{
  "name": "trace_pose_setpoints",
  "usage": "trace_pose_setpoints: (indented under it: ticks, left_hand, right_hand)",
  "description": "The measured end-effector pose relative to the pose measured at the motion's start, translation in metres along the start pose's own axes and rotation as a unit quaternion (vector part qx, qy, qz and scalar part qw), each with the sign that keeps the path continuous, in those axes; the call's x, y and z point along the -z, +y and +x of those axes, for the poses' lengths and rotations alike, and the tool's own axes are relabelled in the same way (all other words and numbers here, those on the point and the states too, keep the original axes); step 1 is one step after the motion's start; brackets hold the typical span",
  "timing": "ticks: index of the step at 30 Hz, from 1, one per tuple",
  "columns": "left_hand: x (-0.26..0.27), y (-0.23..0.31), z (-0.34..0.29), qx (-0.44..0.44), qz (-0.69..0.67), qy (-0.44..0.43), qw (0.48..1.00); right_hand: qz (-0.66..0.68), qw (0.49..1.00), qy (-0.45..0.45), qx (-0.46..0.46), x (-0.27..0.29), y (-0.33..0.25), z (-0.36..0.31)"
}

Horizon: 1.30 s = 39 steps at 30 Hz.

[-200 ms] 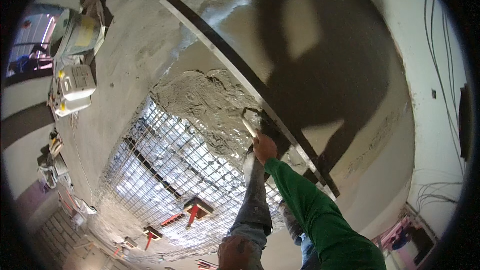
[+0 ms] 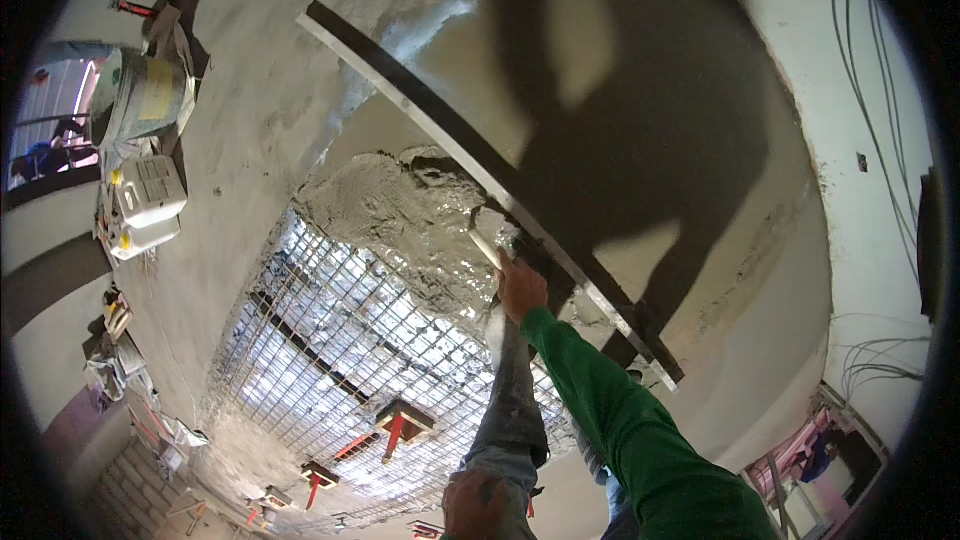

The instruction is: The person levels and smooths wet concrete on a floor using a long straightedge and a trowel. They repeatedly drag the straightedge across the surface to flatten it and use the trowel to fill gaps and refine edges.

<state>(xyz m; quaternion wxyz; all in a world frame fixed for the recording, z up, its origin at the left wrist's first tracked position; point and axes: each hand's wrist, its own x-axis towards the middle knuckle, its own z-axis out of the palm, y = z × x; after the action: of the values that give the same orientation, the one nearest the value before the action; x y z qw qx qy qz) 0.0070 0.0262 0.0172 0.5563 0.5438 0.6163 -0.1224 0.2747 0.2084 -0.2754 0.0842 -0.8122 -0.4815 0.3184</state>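
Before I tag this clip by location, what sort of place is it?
Probably a room being built or renovated, judging by the wire mesh partly covered in wet-looking mortar, the long straight bar lying beside the heap, and the trowel in the right hand.

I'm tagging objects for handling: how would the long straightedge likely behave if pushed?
The straightedge is probably stiff, a narrow bar with no visible kink. Its length could make it swing awkwardly. Glossy wet mortar alongside suggests it may slide.

Open room lies leftward over the steel mesh (image 2: 345,325); a long straightedge (image 2: 495,192) bars the right of the right hand (image 2: 522,290), a leg (image 2: 508,400) the near side.
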Motion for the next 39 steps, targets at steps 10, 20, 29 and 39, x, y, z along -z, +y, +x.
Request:
trace_pose_setpoints:
  ticks: [10,20,29,39]
  left_hand:
    - [-0.005,0.009,0.009,-0.106,0.092,0.071,0.988]
    - [0.028,0.054,0.023,0.032,0.049,-0.036,0.998]
    - [0.04,0.066,0.018,0.024,0.012,-0.026,0.999]
    - [-0.001,0.057,-0.003,0.054,0.025,-0.015,0.998]
  right_hand:
    - [0.157,0.97,0.103,0.154,0.101,-0.013,0.064]
    - [0.293,0.947,-0.12,-0.055,0.148,-0.01,0.194]
    - [0.128,0.944,-0.157,0.261,0.004,-0.073,0.092]
    - [0.253,0.952,-0.165,-0.051,-0.084,-0.034,0.029]
